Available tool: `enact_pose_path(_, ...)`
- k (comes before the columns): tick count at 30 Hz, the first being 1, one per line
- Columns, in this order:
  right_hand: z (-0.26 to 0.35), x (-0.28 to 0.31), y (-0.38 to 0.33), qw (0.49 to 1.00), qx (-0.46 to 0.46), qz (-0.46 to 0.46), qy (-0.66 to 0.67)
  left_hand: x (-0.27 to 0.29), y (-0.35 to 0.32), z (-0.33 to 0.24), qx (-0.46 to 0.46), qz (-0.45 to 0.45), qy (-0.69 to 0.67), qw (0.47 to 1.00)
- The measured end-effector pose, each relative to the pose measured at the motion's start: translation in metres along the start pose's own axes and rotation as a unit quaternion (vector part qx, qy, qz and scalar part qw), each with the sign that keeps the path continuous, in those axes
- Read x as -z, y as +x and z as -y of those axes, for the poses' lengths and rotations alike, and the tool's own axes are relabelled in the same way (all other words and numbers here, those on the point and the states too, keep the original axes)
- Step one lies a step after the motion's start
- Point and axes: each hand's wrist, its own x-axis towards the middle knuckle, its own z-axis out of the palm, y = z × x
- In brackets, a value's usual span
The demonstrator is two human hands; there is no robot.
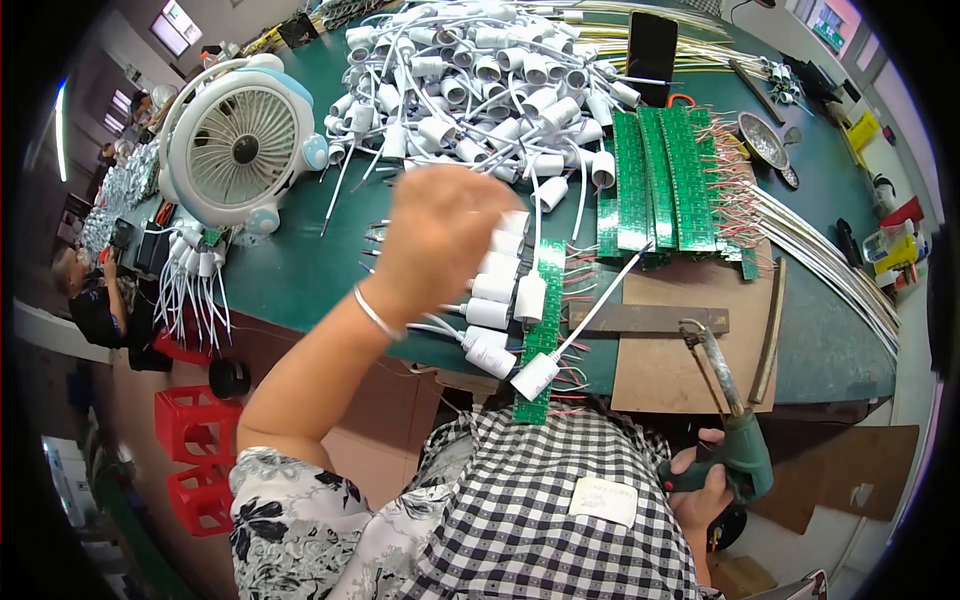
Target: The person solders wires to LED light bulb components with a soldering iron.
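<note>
My left hand (445, 235) is raised over a row of white lamp holders (490, 288). Its fingers look curled, but motion blurs them, and whatever they may hold is hidden. Under the row's right end runs a long green circuit board strip (540, 345), with short red and white wires along its right edge. Two lamp holders lie across this strip; the lower white lamp holder (536, 376) has a cable slanting up to the right. Low on the right, my right hand (705, 485) is closed around the handle of a green soldering gun (745, 460), its metal tip pointing up.
A large heap of white lamp holders (480, 90) covers the far middle. Stacked green circuit boards (660, 180) lie right of it, near a phone (652, 55) and a metal bowl (762, 140). A fan (245, 150) stands left. A metal bar (650, 319) lies on brown board.
</note>
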Motion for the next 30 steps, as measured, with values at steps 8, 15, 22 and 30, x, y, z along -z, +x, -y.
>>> enact_pose_path(8,0.009,-0.012,0.002,0.997,0.065,-0.007,-0.028,-0.032,-0.005,0.140,0.125,0.126,0.076,0.981)
enact_pose_path(15,0.016,-0.024,-0.002,0.998,0.030,0.047,-0.036,-0.046,0.005,0.157,0.075,0.115,0.063,0.989)
enact_pose_path(22,0.015,-0.024,-0.007,0.999,-0.012,0.037,0.000,0.008,0.050,0.149,0.226,-0.404,-0.480,0.745)
enact_pose_path(30,0.006,-0.016,-0.009,0.995,-0.045,0.084,-0.019,0.077,0.017,-0.034,0.014,-0.006,-0.087,0.996)
